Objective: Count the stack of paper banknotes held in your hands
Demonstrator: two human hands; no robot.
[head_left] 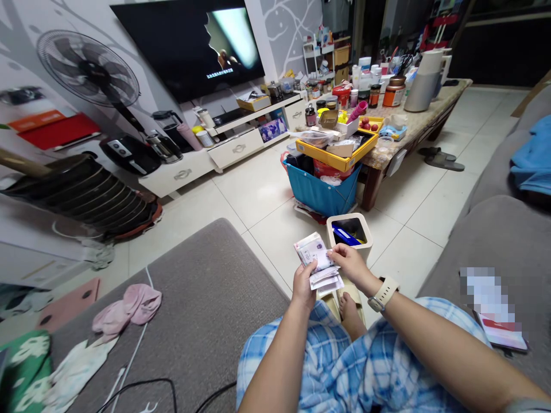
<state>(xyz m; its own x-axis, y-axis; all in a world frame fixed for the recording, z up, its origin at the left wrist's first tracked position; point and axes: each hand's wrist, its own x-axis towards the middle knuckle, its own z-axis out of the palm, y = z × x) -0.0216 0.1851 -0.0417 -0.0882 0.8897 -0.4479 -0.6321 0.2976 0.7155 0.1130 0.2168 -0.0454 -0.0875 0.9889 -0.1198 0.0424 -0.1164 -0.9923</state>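
A stack of banknotes (310, 250), pale with purple print, is held above my lap. My left hand (303, 285) grips the stack from its near left side, the thumb lying across the top. Several notes are bent down toward me below that thumb. On the right edge of the stack, my right hand (349, 265) pinches a note between thumb and fingers. A cream watch (383, 293) circles my right wrist. Just beyond my right hand stands a cream square bin (365, 248) with a blue wrapper (344, 234) inside.
Grey sofa seating (206, 287) extends on my left, with a pink cloth (128, 310) and cables. At right lies a phone (501, 321). Ahead, a blue basket (322, 192) carries a yellow tray (344, 160) beside a cluttered coffee table (383, 158). A fan (90, 69) stands left.
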